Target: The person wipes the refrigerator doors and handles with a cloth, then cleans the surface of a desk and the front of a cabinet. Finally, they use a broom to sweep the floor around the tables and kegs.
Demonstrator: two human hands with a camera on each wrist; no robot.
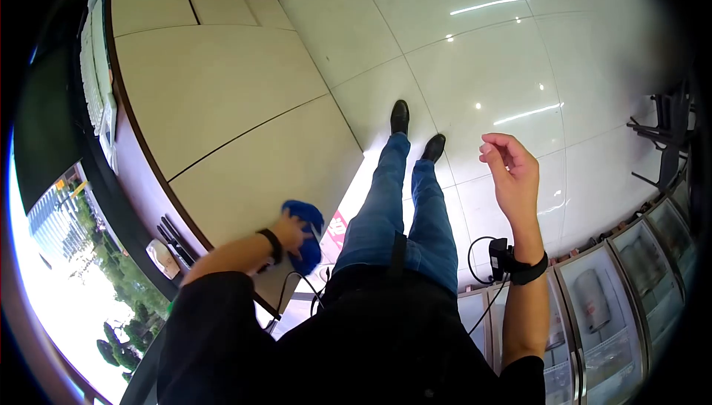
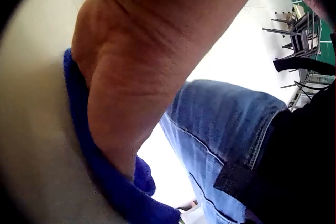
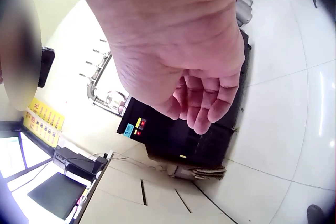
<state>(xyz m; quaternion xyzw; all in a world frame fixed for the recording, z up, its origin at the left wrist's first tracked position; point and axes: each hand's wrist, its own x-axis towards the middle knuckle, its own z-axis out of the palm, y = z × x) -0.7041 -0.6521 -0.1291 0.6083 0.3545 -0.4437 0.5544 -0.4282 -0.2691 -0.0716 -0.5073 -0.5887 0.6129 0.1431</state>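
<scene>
A blue cloth [image 1: 305, 248] lies against the cream panelled surface near its lower right corner. The left hand [image 1: 291, 233] rests on this cloth with its fingers spread over it. In the left wrist view the blue cloth [image 2: 100, 155] shows beside and under the left hand [image 2: 126, 92], whose fingertips are hidden. Over the floor, the right hand [image 1: 515, 175] hangs in the air with loosely curled fingers and nothing in them. The right wrist view shows the same right hand [image 3: 194, 77], palm visible and empty.
The cream surface [image 1: 215, 101] has dark seams and a brown edge. A keyboard [image 1: 93, 64] and dark pens [image 1: 176, 240] lie beyond that edge. Glass-fronted cases [image 1: 593, 301] stand at lower right, chairs [image 1: 660, 138] at far right. A black machine [image 3: 184, 137] appears behind the right hand.
</scene>
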